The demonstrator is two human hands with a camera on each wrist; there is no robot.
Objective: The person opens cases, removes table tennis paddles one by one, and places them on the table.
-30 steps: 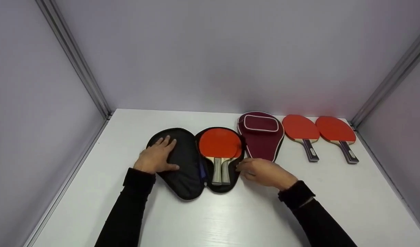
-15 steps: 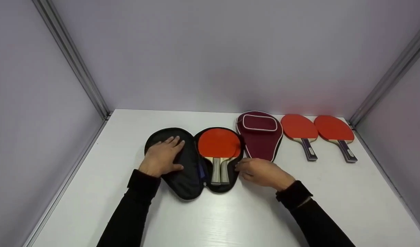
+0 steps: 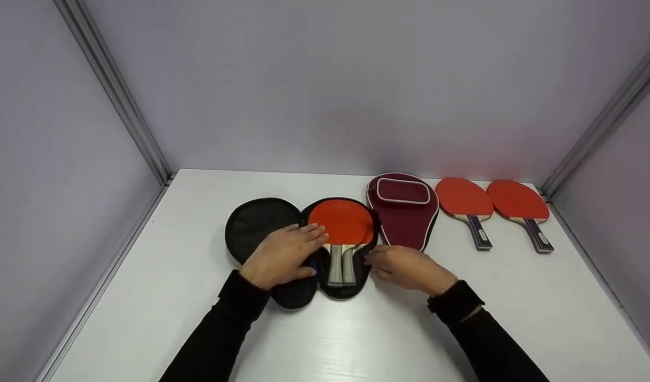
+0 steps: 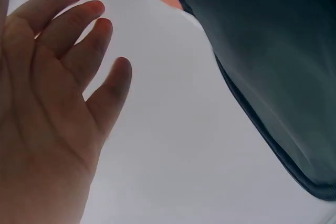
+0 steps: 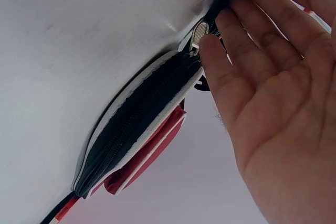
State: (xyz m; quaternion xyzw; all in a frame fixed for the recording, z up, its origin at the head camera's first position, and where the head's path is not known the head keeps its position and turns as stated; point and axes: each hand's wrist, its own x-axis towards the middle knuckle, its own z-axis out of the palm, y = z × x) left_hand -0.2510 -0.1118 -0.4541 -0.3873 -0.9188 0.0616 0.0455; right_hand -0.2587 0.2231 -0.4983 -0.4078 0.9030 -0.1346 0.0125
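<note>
A black zip paddle case point(image 3: 256, 225) lies spread out like a book on the white table. Two orange-red table tennis paddles point(image 3: 338, 220) with pale handles overlap in its right half. Over the left half and the hinge, my left hand point(image 3: 285, 254) reaches with extended fingers toward the paddles, hiding part of the case. In the left wrist view this hand point(image 4: 58, 87) holds nothing and no contact shows. My right hand point(image 3: 409, 268) touches the case's right edge with its fingertips. The right wrist view shows its fingers point(image 5: 236, 51) nearly straight beside that edge.
A maroon paddle case point(image 3: 409, 225) with white piping stands against the black case's right side. Its zipper pull point(image 5: 199, 34) is near my right fingers. Farther right lie two loose orange-red paddles point(image 3: 465, 196) with dark handles. Pale walls point(image 3: 325, 85) enclose the table.
My left hand has moved right, from the case's left half toward the hinge and the paddle handles. My right hand stays at the case edge. Both cases and all paddles look unmoved.
</note>
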